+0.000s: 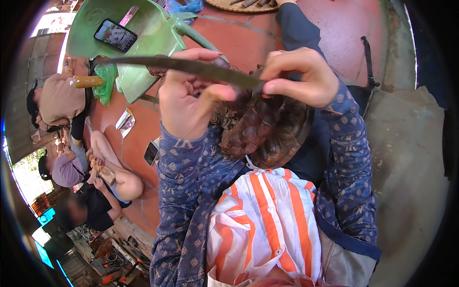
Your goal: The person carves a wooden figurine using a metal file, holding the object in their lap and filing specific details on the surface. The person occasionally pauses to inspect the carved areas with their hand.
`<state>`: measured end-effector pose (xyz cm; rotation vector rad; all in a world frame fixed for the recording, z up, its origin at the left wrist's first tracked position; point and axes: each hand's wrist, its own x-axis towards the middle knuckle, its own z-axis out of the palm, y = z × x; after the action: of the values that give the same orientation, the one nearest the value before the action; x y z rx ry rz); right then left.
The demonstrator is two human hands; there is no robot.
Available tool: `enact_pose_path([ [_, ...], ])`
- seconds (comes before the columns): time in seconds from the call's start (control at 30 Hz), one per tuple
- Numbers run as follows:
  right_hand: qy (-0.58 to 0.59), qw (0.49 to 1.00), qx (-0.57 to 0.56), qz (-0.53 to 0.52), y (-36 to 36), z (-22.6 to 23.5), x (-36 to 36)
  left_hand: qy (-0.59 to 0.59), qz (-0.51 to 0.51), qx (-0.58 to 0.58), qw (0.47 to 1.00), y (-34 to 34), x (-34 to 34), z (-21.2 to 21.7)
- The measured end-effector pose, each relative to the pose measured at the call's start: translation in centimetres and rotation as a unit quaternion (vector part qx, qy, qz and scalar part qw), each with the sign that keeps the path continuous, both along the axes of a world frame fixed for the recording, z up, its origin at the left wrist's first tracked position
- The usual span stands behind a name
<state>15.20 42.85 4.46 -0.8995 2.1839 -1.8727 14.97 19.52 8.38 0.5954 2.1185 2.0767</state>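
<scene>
Long, narrow dark strip (pixel 205 70) held up over the lap, above a brown carved pc (pixel 260 131), prob. wood. R hand (pixel 301 79): thumb & index pinched on strip's R end. L hand (pixel 189 98): half open, thumb apart from fingers, strip crossing in front of them; can't tell if it grips. Strip's other end sticks out past L hand, in view across lower edge of a green plastic chair (pixel 160 31). Phone (pixel 115 35) lies on chair, toward its upper-L corner. Red tile floor (pixel 138 126) below: white-ish packet (pixel 125 123) near chair's lower edge, 2nd phone (pixel 151 153) just beside L sleeve (pixel 179 177). Woven tray (pixel 222 5) w/ dark sticks at floor's top edge. Grey sheet (pixel 406 158) along floor's R edge. Far L: several ppl seated, one w/ a carved wooden pc (pixel 106 176) in hand.
</scene>
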Motion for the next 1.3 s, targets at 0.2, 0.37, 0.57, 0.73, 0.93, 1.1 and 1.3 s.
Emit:
enact_pose_path([
  [0.2, -0.175, 0.961, -0.104, -0.187, 3.5, -1.7, 6.6, 0.227, 0.074, -0.336, 0.911, -0.7, 2.2, -3.5],
  [0.37, -0.178, 0.944, -0.124, -0.249, 4.1, -4.3, 10.1, 0.187, 0.100, -0.339, 0.917, -2.7, 2.7, -6.8],
  [0.57, -0.115, 0.950, -0.147, -0.250, 3.0, -3.9, 10.6, 0.158, 0.110, -0.299, 0.935, -5.5, 3.4, -6.8],
  [0.73, -0.057, 0.963, -0.039, -0.260, 0.2, -2.5, 9.3, 0.140, 0.121, -0.204, 0.961, -5.6, 4.2, -7.1],
  [0.93, 0.097, 0.971, 0.115, -0.188, -2.0, -1.2, 6.2, 0.010, 0.072, -0.074, 0.995, -4.1, 3.9, -4.8],
  [1.1, 0.137, 0.979, 0.111, -0.104, -2.5, -1.6, 4.7, -0.014, -0.050, 0.007, 0.999, -2.0, 2.9, -2.4],
  [1.3, 0.048, 0.998, -0.009, -0.032, -3.1, -1.2, 3.9, -0.055, -0.290, 0.337, 0.894, 1.6, -0.8, -1.9],
])
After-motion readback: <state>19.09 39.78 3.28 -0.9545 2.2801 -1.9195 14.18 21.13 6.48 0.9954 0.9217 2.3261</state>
